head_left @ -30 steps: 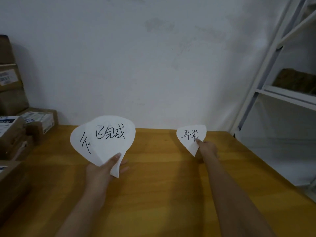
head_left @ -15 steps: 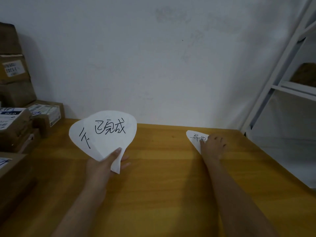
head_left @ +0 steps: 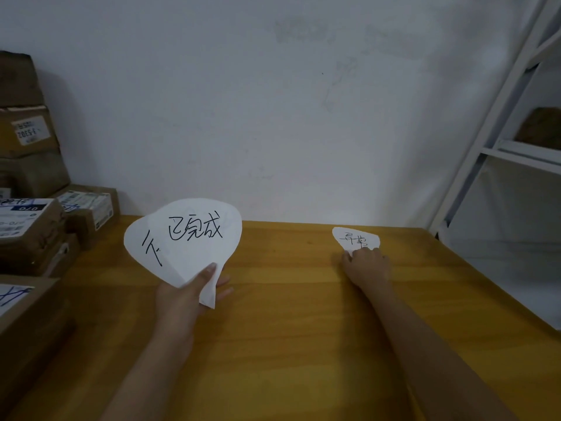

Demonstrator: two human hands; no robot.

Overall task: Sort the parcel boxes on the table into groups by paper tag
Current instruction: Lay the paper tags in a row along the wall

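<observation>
My left hand (head_left: 185, 296) holds up two overlapping white paper tags (head_left: 188, 238) with black handwriting, thumb pinching their lower corner above the wooden table (head_left: 288, 329). A third, smaller handwritten paper tag (head_left: 353, 238) lies flat near the table's far right edge by the wall. My right hand (head_left: 365, 265) rests palm down on the table, its fingertips touching that tag's near corner. Brown cardboard parcel boxes (head_left: 33, 226) with white shipping labels are stacked at the left.
A tall stack of boxes (head_left: 24, 132) rises at the far left against the white wall. Another box (head_left: 21, 302) with a blue-marked label sits at the near left. A white metal shelf rack (head_left: 516, 153) stands right of the table.
My right hand has laid the small tag flat on the table near the wall and has drawn back a little to its near corner. The left hand still holds its tags up.
</observation>
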